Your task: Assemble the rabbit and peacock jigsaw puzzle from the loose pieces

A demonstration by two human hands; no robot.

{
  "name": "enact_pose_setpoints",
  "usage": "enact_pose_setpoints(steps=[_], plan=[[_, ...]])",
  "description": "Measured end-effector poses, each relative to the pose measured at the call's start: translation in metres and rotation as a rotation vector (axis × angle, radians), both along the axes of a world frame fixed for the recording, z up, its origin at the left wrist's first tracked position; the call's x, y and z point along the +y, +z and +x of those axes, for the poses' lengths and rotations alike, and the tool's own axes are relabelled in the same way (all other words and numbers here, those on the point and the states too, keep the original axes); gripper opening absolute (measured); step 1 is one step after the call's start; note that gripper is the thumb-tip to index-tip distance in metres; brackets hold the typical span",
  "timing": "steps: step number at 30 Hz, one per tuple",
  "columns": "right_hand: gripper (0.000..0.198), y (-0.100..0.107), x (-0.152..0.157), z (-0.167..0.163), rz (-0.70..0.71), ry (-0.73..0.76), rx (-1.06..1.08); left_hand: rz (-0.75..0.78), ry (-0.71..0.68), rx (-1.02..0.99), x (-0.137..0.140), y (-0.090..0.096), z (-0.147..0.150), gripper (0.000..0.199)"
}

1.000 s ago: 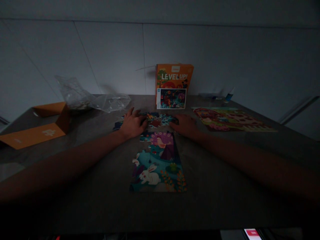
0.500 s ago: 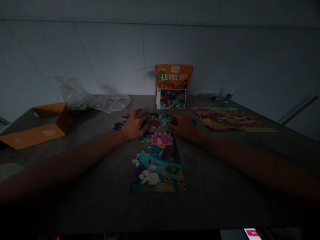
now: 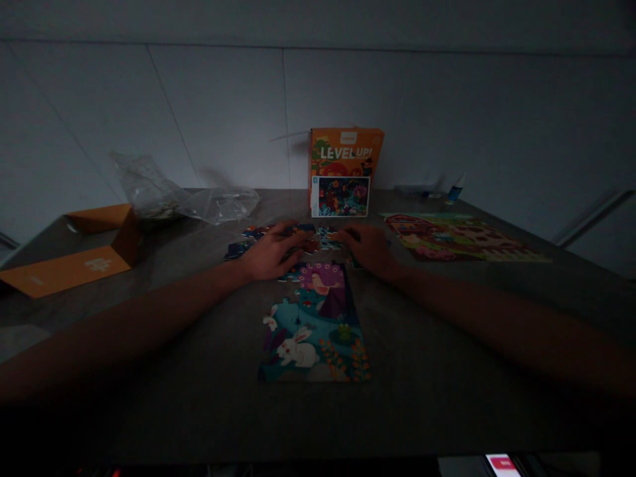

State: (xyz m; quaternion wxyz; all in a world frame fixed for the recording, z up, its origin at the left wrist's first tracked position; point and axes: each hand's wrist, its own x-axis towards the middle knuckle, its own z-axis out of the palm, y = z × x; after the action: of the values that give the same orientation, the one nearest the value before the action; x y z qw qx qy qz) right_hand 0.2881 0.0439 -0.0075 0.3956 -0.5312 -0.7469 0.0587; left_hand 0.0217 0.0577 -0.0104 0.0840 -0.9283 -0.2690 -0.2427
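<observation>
A partly joined jigsaw puzzle [image 3: 315, 331] lies flat in front of me, with white rabbits, a frog and a purple tent on it. Beyond its far edge several loose puzzle pieces [image 3: 325, 237] are spread across the table. My left hand [image 3: 272, 254] is over the left part of these pieces, palm down, its fingers stretched to the right and apart. My right hand [image 3: 368, 248] rests at their right side with its fingers curled inward. Whatever those fingertips may hold is hidden in the dim light.
An orange box [image 3: 348, 149] stands at the wall, a small picture card [image 3: 340, 197] leaning on it. A finished farm puzzle [image 3: 457, 238] lies right. An open orange box [image 3: 69, 270] and clear plastic bags [image 3: 218, 204] are left. A small bottle [image 3: 454, 191] stands back right.
My left hand has stretched its fingers further right over the loose pieces. My right hand has shifted slightly, its fingers more curled. The joined puzzle has stayed put.
</observation>
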Motion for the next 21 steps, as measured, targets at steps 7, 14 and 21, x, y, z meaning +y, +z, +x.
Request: enact_pose_setpoints(steps=[7,14,21], plan=[[0.015,-0.0017,-0.0019,-0.0013,0.088,0.135,0.123,0.019,-0.037,-0.016,-0.0018,0.0017,0.0007,0.048],[0.012,-0.0028,-0.0081,-0.0032,0.248,0.420,0.008,0.040,-0.097,-0.028,0.0007,0.0000,-0.0002,0.056],[0.012,-0.0027,-0.0072,-0.0022,0.175,0.452,-0.056,0.053,-0.129,-0.034,-0.0006,0.0013,-0.0005,0.046]])
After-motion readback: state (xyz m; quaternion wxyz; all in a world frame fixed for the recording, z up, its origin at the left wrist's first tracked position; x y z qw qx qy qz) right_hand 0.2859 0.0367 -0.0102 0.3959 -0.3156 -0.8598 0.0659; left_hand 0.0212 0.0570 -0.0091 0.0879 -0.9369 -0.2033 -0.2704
